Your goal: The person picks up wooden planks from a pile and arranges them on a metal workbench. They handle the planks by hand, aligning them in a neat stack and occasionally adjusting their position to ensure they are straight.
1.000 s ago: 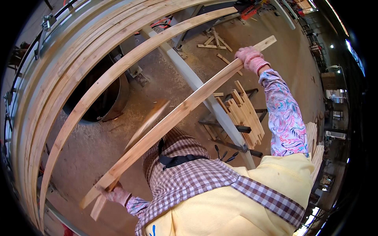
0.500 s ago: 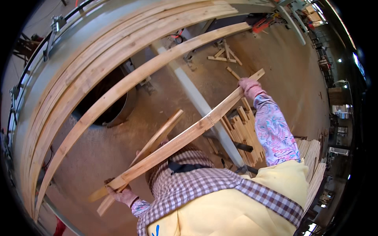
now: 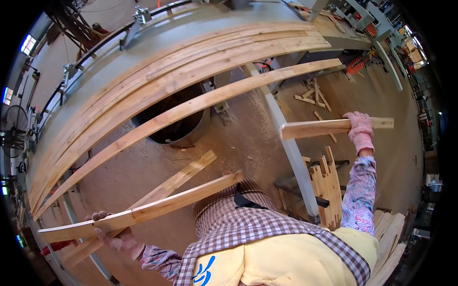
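Wooden slats (image 3: 186,196) hang above the floor (image 3: 119,176), my left hand (image 3: 121,242) pinching a long one with a second slat (image 3: 179,177) crossing beneath, my right hand (image 3: 360,131) clasping a shorter piece (image 3: 315,128) well apart, so I judge this separating, the next move calling for steady grip.

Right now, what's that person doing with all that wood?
The left hand grips two crossed boards. The right hand holds a separate board out to the right, not touching the others. Long wooden strips lie side by side on the grey bench ahead.
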`<act>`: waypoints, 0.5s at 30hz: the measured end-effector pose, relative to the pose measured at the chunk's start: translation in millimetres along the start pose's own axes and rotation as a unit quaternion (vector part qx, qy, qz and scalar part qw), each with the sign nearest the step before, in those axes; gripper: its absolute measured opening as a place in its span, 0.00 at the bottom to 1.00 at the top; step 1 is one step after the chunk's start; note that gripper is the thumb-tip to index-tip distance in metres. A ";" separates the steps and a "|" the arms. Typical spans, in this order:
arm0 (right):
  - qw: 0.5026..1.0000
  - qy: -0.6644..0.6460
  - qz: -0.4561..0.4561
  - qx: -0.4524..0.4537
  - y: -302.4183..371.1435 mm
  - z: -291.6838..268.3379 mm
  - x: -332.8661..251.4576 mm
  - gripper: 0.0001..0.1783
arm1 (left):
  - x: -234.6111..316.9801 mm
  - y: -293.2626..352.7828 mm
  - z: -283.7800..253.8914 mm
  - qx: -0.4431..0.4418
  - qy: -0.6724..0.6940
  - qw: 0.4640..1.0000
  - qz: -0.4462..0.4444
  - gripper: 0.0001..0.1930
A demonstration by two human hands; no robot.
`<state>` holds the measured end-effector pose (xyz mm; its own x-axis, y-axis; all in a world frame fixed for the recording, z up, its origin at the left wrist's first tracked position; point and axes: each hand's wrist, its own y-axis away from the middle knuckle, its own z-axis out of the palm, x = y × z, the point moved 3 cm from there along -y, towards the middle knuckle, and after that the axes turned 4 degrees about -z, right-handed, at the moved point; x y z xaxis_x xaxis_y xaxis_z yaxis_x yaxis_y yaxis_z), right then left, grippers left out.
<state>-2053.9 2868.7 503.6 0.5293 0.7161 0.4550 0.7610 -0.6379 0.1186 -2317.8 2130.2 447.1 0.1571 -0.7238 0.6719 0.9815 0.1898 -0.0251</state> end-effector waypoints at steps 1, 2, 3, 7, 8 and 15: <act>0.999 -0.035 0.004 0.034 15.0 -26.0 -11.5 0.24 | 5.1 -6.5 -5.6 -0.022 0.001 1.000 -0.022 0.26; 0.995 -0.072 0.010 0.068 28.6 -49.5 -23.5 0.24 | 12.4 -12.2 -4.4 -0.047 0.001 0.998 -0.045 0.26; 0.983 -0.139 -0.001 0.116 43.1 -68.5 -38.9 0.25 | 18.7 -18.8 -2.9 -0.075 0.001 0.995 -0.071 0.27; 0.796 -0.595 -0.087 0.075 89.2 -162.9 -146.8 0.24 | 19.1 -7.4 64.6 -0.095 -0.245 0.964 -0.042 0.32; 0.681 -0.724 -0.106 0.015 101.9 -183.0 -176.0 0.24 | 16.0 -5.5 68.9 -0.096 -0.242 0.963 -0.063 0.29; 0.668 -0.674 -0.311 -0.054 160.9 -251.1 -338.7 0.24 | -45.1 6.3 93.8 -0.237 -0.218 0.933 -0.162 0.20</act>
<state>-2204.9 2452.3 590.3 0.0355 0.4104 -0.9112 0.9980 -0.0626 0.0107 -2328.9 2226.2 486.0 -0.1148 -0.3333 0.9358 0.9238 -0.3821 -0.0228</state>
